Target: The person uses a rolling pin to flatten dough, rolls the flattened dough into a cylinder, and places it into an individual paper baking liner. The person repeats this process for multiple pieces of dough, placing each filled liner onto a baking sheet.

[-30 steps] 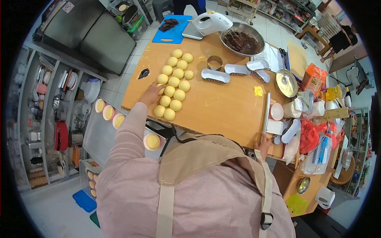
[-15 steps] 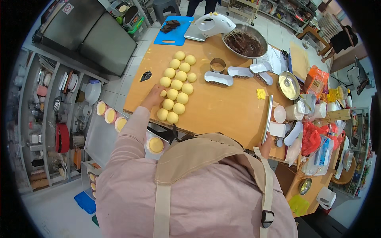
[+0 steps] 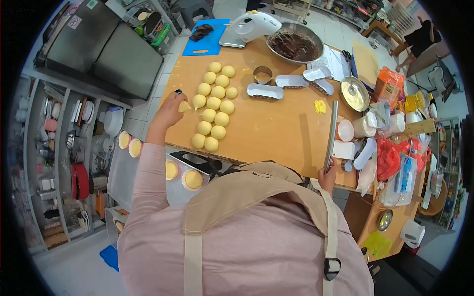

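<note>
My left hand (image 3: 169,114) is over the table's left edge, its fingers closed on a small yellow dough piece (image 3: 184,106). Just to the right, several round pale-yellow dough balls (image 3: 213,103) lie in uneven rows, and the one nearest my hand (image 3: 199,101) has a pulled-out tip. At the table's near right edge, my right hand (image 3: 327,178) is wrapped round the lower end of a long silver metal rod (image 3: 331,135). The rod points away from me and casts a shadow on the wood.
Beyond the dough are a metal ring (image 3: 262,75), white paper-lined moulds (image 3: 265,92), a hand mixer (image 3: 256,25) and a bowl of dark batter (image 3: 294,45). A pan (image 3: 354,93) and packages crowd the right side. Lined tart shells (image 3: 192,180) sit below the near left edge.
My left hand has moved left, away from the rows, with the dough piece in its fingers. My right hand keeps its grip on the rod. The view has shifted slightly.
</note>
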A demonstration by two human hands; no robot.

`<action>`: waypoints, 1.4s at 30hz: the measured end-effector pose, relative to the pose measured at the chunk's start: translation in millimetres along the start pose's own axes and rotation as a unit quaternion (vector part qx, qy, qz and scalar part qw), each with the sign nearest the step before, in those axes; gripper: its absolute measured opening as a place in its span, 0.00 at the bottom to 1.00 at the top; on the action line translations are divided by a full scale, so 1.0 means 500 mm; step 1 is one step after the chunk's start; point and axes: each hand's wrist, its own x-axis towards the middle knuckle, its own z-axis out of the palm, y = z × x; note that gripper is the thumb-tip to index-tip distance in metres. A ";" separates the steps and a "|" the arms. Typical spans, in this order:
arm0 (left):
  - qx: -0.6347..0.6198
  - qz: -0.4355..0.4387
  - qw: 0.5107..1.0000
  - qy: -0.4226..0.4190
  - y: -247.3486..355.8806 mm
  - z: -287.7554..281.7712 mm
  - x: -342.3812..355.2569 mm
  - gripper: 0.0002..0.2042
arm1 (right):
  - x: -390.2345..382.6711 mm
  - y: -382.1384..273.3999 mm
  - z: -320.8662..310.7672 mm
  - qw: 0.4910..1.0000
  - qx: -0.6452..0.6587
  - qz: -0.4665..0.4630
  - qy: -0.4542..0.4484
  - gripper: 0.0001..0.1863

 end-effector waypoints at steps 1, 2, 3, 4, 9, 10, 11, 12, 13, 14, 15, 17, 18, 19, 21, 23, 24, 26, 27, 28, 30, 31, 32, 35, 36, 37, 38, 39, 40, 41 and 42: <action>-0.011 0.028 1.000 0.010 0.038 -0.015 0.020 0.22 | -0.004 -0.012 -0.006 1.000 0.019 0.011 0.010 0.32; -0.021 0.051 0.998 0.020 0.069 -0.014 0.033 0.22 | -0.006 -0.036 -0.009 0.999 0.038 0.019 0.016 0.32; -0.044 0.072 0.996 0.011 0.097 0.002 0.044 0.23 | -0.005 -0.052 -0.008 0.998 0.058 0.026 0.019 0.32; -0.068 0.095 0.993 0.001 0.130 0.022 0.062 0.23 | -0.001 -0.057 -0.005 0.999 0.033 0.031 0.016 0.32; -0.125 0.221 0.958 -0.133 0.318 0.258 0.141 0.24 | -0.001 -0.063 -0.008 0.999 -0.038 -0.002 -0.001 0.26; -0.123 0.224 0.951 -0.175 0.365 0.297 0.150 0.25 | -0.003 -0.060 -0.008 0.998 -0.054 -0.008 -0.014 0.25; -0.120 0.224 0.943 -0.215 0.401 0.330 0.152 0.26 | -0.006 -0.083 -0.014 0.998 -0.066 -0.015 -0.016 0.21; -0.133 0.225 0.940 -0.217 0.424 0.362 0.150 0.26 | -0.008 -0.085 -0.011 0.997 -0.074 -0.024 -0.021 0.20; -0.146 0.225 0.938 -0.219 0.441 0.391 0.147 0.27 | -0.009 -0.086 -0.010 0.996 -0.082 -0.034 -0.026 0.19; -0.160 0.229 0.934 -0.224 0.459 0.405 0.145 0.27 | -0.010 -0.089 -0.010 0.995 -0.092 -0.039 -0.029 0.19; -0.104 0.257 0.947 -0.161 0.466 0.416 0.133 0.27 | -0.009 -0.094 -0.008 0.994 -0.101 -0.031 -0.033 0.18; -0.039 0.278 0.957 -0.070 0.465 0.420 0.111 0.27 | -0.010 -0.100 -0.004 0.991 -0.127 -0.036 -0.027 0.18; -0.030 0.272 0.961 -0.047 0.461 0.414 0.110 0.27 | -0.008 -0.101 -0.002 0.989 -0.138 -0.040 -0.024 0.18; -0.070 0.237 0.967 -0.068 0.446 0.401 0.118 0.27 | 0.001 -0.093 0.004 0.986 -0.158 -0.059 -0.014 0.17; -0.108 0.190 0.975 -0.038 0.395 0.378 0.114 0.27 | 0.028 -0.102 0.011 0.979 -0.174 -0.108 -0.017 0.17; -0.110 0.171 0.977 0.068 0.351 0.358 0.098 0.29 | 0.060 -0.115 0.020 0.967 -0.195 -0.163 -0.027 0.17; -0.101 0.196 0.971 0.090 0.352 0.354 0.096 0.29 | 0.078 -0.122 0.024 0.957 -0.209 -0.196 -0.035 0.17; -0.081 0.243 0.957 0.134 0.353 0.351 0.094 0.31 | 0.109 -0.136 0.034 0.938 -0.235 -0.251 -0.052 0.17; -0.056 0.239 0.962 0.122 0.356 0.356 0.093 0.31 | 0.122 -0.142 0.041 0.928 -0.246 -0.274 -0.061 0.17; -0.030 0.234 0.965 0.110 0.365 0.365 0.093 0.31 | 0.133 -0.147 0.045 0.917 -0.257 -0.296 -0.069 0.16; 0.007 0.220 0.973 0.073 0.359 0.392 0.084 0.31 | 0.147 -0.148 0.060 0.905 -0.271 -0.316 -0.091 0.16; 0.017 0.212 0.976 0.049 0.353 0.405 0.076 0.32 | 0.153 -0.149 0.066 0.898 -0.279 -0.326 -0.101 0.16; 0.025 0.206 0.978 0.023 0.355 0.411 0.070 0.32 | 0.155 -0.142 0.071 0.898 -0.282 -0.320 -0.109 0.16; 0.001 0.179 0.983 -0.029 0.355 0.423 0.061 0.32 | 0.162 -0.130 0.079 0.904 -0.276 -0.295 -0.138 0.19; -0.001 0.163 0.986 -0.038 0.355 0.426 0.066 0.32 | 0.165 -0.133 0.078 0.910 -0.265 -0.283 -0.150 0.21; -0.003 0.147 0.988 -0.048 0.355 0.429 0.077 0.32 | 0.169 -0.135 0.077 0.915 -0.253 -0.271 -0.161 0.23; -0.004 0.131 0.990 -0.058 0.353 0.433 0.086 0.32 | 0.172 -0.145 0.076 0.919 -0.247 -0.260 -0.162 0.25; -0.012 0.124 0.991 -0.040 0.352 0.438 0.100 0.32 | 0.177 -0.156 0.074 0.924 -0.242 -0.248 -0.163 0.26; -0.020 0.118 0.993 -0.022 0.352 0.442 0.117 0.32 | 0.183 -0.164 0.074 0.929 -0.236 -0.236 -0.163 0.28; -0.028 0.113 0.993 -0.003 0.353 0.447 0.135 0.32 | 0.189 -0.161 0.080 0.933 -0.233 -0.235 -0.144 0.29; -0.022 0.113 0.993 0.005 0.361 0.446 0.152 0.32 | 0.196 -0.148 0.091 0.937 -0.229 -0.233 -0.122 0.30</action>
